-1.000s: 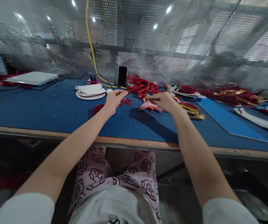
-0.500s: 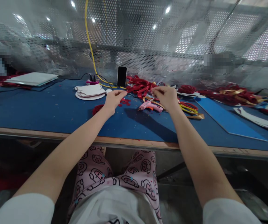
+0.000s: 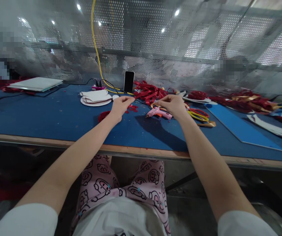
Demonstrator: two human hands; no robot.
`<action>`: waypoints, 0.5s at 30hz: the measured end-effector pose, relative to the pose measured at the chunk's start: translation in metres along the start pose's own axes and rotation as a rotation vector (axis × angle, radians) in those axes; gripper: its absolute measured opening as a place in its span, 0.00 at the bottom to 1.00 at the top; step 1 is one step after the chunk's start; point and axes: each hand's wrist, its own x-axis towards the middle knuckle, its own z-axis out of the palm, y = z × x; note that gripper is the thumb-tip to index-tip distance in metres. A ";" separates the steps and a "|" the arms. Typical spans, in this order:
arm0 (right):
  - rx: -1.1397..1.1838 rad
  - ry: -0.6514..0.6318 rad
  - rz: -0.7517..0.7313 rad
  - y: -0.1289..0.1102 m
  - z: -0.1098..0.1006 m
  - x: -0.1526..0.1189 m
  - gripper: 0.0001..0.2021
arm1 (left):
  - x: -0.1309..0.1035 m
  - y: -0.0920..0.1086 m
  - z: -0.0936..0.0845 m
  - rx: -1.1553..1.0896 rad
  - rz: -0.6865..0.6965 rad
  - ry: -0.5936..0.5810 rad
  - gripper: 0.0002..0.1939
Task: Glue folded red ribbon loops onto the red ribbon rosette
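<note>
My left hand (image 3: 121, 108) is raised above the blue tabletop, thumb and fingertips pinched together. Anything between those fingertips is too small to make out. Small red scraps (image 3: 132, 108) lie just beyond it, and a dark red coil (image 3: 103, 116) sits partly behind its wrist. Over a pink glue gun (image 3: 159, 113), my right hand (image 3: 171, 104) also has its thumb and fingers drawn together; I cannot make out what they hold. A heap of red ribbon (image 3: 149, 91) lies behind and between the two hands.
A phone (image 3: 129, 82) stands upright near the mesh wall. White card pieces (image 3: 95, 97) are stacked at left, with flat white boards (image 3: 36, 84) farther left. Red and yellow loops (image 3: 198, 114) lie beside my right wrist. A blue board (image 3: 241, 127) and more ribbon (image 3: 251, 100) are at right.
My right hand has shifted slightly left and down, its fingertips reaching farther out over the glue gun. The left hand stays nearly in place, still pinched.
</note>
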 end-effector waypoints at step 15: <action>0.176 -0.157 -0.124 -0.010 0.026 -0.013 0.16 | -0.003 -0.004 0.006 0.008 0.002 -0.191 0.14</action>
